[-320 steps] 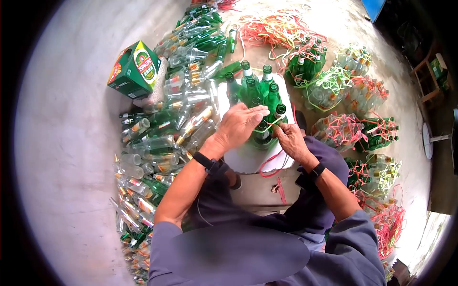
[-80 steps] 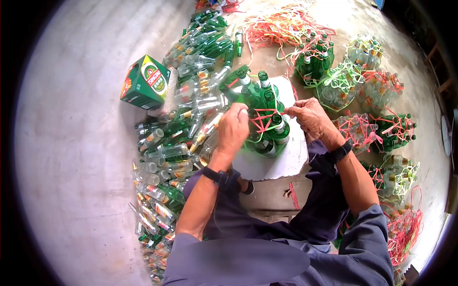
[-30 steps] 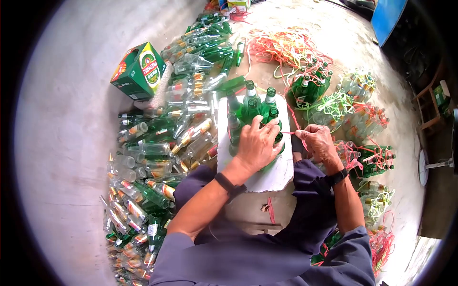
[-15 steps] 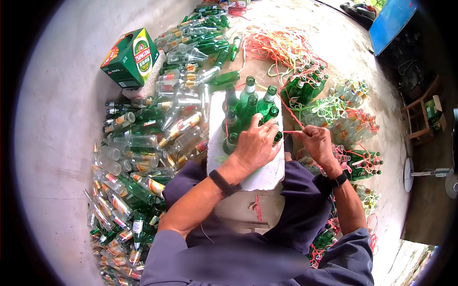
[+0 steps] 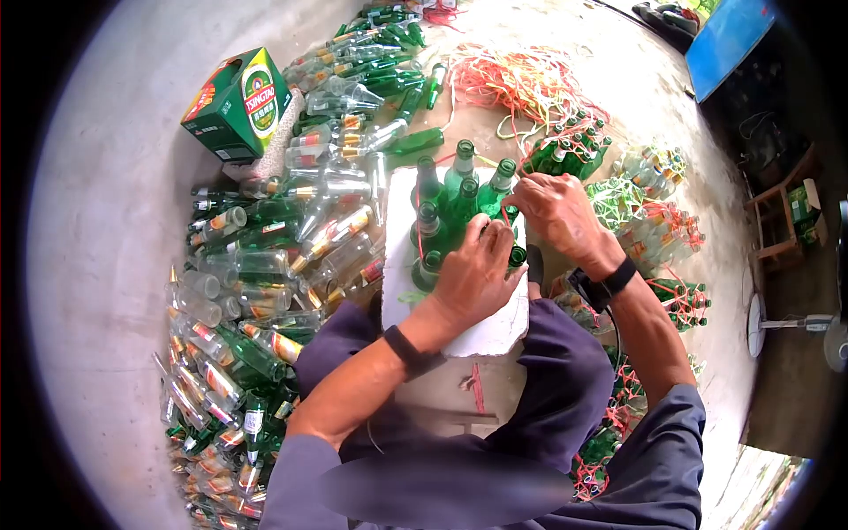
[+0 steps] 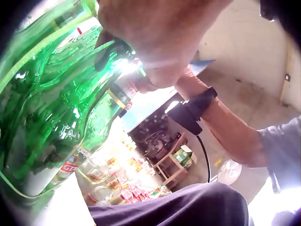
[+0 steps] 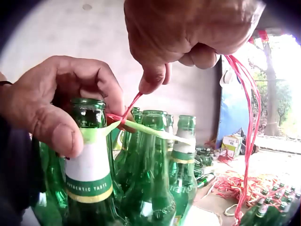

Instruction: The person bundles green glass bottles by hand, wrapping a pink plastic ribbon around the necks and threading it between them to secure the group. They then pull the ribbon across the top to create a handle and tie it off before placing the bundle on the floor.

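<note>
A cluster of green glass bottles stands upright on a white board in front of the person. The left hand grips the neck of a near bottle, its thumb in front and its fingers curled behind. A pale green plastic strap runs around the bottle necks. The right hand is raised over the cluster's right side. Between thumb and fingers it pinches a red plastic strap, which crosses the green strap beside the left fingertips. Long red strands hang from the right hand.
Many loose clear and green bottles lie piled along the left. A green carton stands beside them. Tangled red and yellow straps lie beyond the board. Strapped bottle bundles line the right, near a fan.
Over the last half second, the right hand has moved up and inward from the board's right side, bringing the red strap over the bottles. The left hand has stayed at the necks.
</note>
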The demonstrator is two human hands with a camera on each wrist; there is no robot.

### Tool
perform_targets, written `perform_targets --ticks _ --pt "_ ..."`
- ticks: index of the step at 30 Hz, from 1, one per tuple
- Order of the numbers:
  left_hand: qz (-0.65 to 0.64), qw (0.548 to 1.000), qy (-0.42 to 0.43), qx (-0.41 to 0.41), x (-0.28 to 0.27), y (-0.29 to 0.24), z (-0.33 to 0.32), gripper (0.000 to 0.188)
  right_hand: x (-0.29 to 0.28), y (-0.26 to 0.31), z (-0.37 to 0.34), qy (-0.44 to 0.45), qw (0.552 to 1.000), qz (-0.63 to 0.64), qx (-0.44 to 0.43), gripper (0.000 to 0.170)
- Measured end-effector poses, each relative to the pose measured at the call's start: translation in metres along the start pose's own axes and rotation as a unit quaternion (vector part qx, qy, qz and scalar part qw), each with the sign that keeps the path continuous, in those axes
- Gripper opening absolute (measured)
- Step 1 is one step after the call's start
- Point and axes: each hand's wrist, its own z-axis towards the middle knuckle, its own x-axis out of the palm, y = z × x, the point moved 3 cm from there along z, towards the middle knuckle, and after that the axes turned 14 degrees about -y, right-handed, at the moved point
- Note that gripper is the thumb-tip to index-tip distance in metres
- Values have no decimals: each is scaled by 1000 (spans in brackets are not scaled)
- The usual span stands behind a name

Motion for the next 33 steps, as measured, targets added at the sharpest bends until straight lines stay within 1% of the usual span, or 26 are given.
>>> perform_targets --ticks 2,4,5,6,7,8,9,10,12,13,14,16,17,18,20,21,22,23,24,26,27,28,30,31,32,33 --pt "4 1000 12 6 2 1 0 55 14 -7 6 -12 1000 24 8 15" --pt "-2 1000 3 -18 -2 -2 2 55 27 -18 9 12 997 21 72 20" --pt "-2 1000 6 -19 -3 -3 2 55 30 -23 9 -7 986 87 145 25" --pt "-8 1000 4 -25 -5 -5 3 55 30 -22 9 -7 985 87 147 25" --pt "-13 999 0 -30 -5 -5 5 56 32 -28 8 31 956 99 274 23" --pt "-13 999 1 -29 -5 -5 6 56 33 -33 6 69 910 109 395 22" --pt "-14 999 1 -30 -5 -5 6 56 31 -36 4 80 901 83 418 27" --pt "-16 999 2 -32 -5 -5 6 56 35 -37 -1 79 900 83 420 27" --pt "-20 999 6 -32 -5 -4 5 55 43 -40 -13 44 916 20 399 27" --pt "-24 999 6 -33 -5 -4 5 54 42 -39 -20 6 908 49 415 32" --pt "-23 999 7 -31 -6 -4 5 54 44 -39 -27 4 908 50 416 32" --pt "-35 999 21 -34 -7 -4 5 55 50 -47 -48 -8 855 101 509 39" --pt "-34 999 22 -31 -7 -5 5 55 52 -48 -56 -33 865 118 486 41" --pt "-28 999 11 -28 -10 -6 7 54 53 -46 -60 -37 865 119 487 41" --pt "-18 1000 5 -20 -16 -5 9 53 59 -43 -69 -72 806 244 535 37" --pt "-87 991 26 -103 -22 0 15 49 61 -41 -72 -66 797 272 535 31" --pt "-154 969 46 -185 -28 4 22 45 61 -41 -76 -72 794 275 538 31" --pt "-236 906 79 -343 -30 8 25 34 63 -40 -78 -78 781 312 536 29" --pt "-166 942 59 -286 -45 4 42 28 65 -40 -81 -82 767 349 532 27" --pt "-67 986 17 -154 -47 21 54 24 70 -43 -86 -80 756 366 537 26" --pt "-75 971 58 -219 -44 30 59 22 72 -43 -86 -81 757 369 533 26" --pt "-73 971 60 -218 -42 33 64 22 73 -44 -86 -82 758 372 530 26" --pt "-86 965 136 -207 -32 36 73 22 73 -47 -83 -73 764 369 524 27" --pt "-117 964 154 -182 -22 44 73 20 73 -48 -82 -60 773 363 517 28" --pt "-116 964 158 -181 -12 56 72 20 75 -50 -82 -63 771 364 518 28" --pt "-154 950 194 -190 -4 60 73 18 80 -54 -84 -61 777 355 517 30"
